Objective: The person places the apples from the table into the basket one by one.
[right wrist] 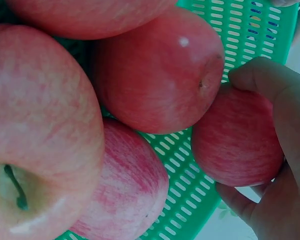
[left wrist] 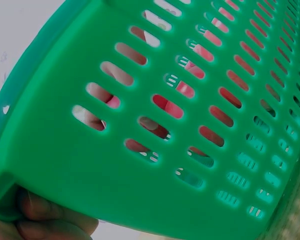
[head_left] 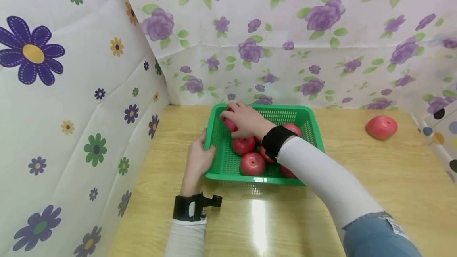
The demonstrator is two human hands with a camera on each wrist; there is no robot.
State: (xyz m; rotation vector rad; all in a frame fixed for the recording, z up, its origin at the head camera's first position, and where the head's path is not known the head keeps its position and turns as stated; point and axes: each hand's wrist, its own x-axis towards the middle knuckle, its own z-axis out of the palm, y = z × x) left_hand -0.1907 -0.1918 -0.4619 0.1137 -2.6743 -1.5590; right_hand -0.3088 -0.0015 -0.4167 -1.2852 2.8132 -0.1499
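Observation:
A green slotted plastic basket (head_left: 228, 176) stands on the table with several red apples (head_left: 252, 164) inside. My left hand (head_left: 200, 156) grips the basket's left rim, its fingers (left wrist: 55, 220) curled under the edge in the left wrist view. Over the basket's back left corner, my right hand (head_left: 248, 120) holds a red apple (right wrist: 237, 137) between thumb and fingers. In the right wrist view the held apple is beside another apple (right wrist: 160, 72); whether they touch I cannot tell. My right wrist and forearm hide some of the apples.
One more red apple (head_left: 381, 127) lies on the wooden table (head_left: 357, 162) to the right of the basket. Flower-patterned cloth (head_left: 228, 78) hangs behind the table, and another patterned sheet (head_left: 118, 130) borders its left side. A dotted sheet (head_left: 440, 134) edges the right.

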